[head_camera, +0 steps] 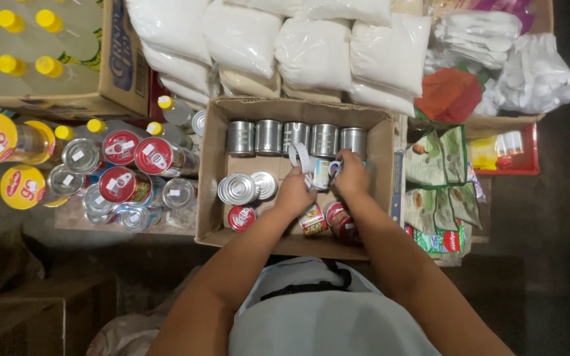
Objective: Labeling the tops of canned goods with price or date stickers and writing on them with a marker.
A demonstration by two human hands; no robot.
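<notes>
The cardboard box [214,165] looks matt and rough, and the tins [268,137] inside it are shiny bare metal. Behind the box, white sacks [315,53] are smooth glossy plastic.

Stockroom or back area of a small grocery shop, seen from above.

Goods sit in bulk, packed close together: a cardboard box [214,191] of unlabelled silver tins [269,137], clear bags of white granular goods [311,49] stacked in rows, yellow-capped bottles of cooking oil [14,142] both loose and in an open carton [117,72], more cans with red lids [121,146], green sachets [440,158] hanging in strips, and bagged white plastic spoons [479,36] (everything in many identical copies, as for sale rather than home use). The floor beneath is bare, dim concrete.
</notes>
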